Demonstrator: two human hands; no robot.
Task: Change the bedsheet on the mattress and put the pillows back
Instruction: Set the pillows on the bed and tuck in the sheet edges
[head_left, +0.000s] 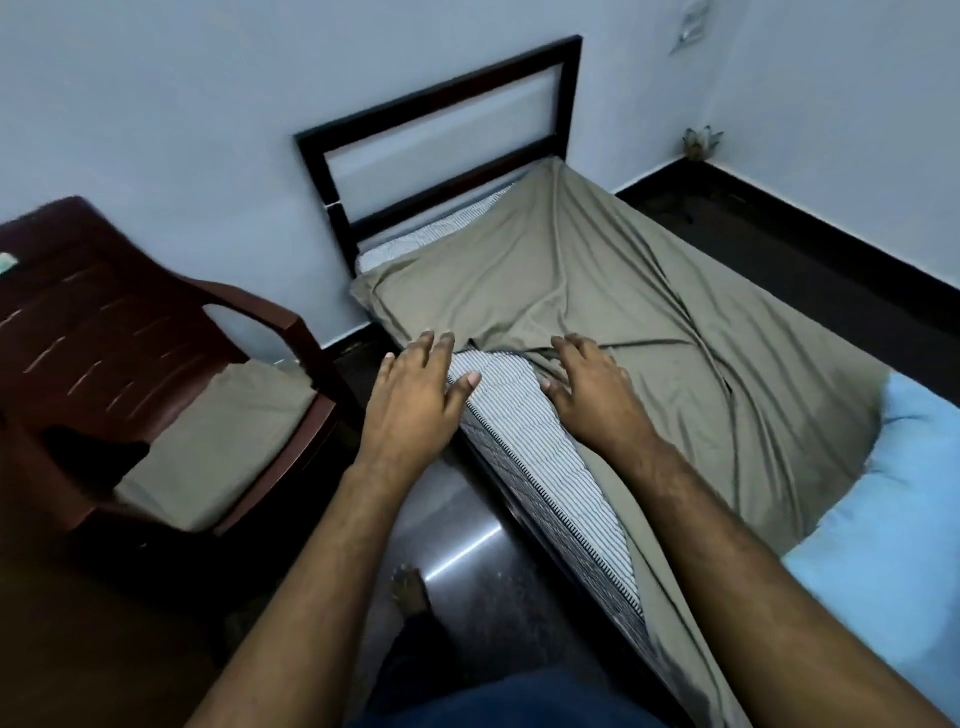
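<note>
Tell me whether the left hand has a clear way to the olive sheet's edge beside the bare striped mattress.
Probably yes. The left hand is open, its fingertips already at the bunched edge of the olive sheet over the striped mattress, and nothing lies between them.

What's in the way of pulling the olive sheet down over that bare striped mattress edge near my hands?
Nothing visible. Both hands, left and right, lie open at the bunched olive bedsheet, and the exposed striped mattress edge beside them is bare.
</note>
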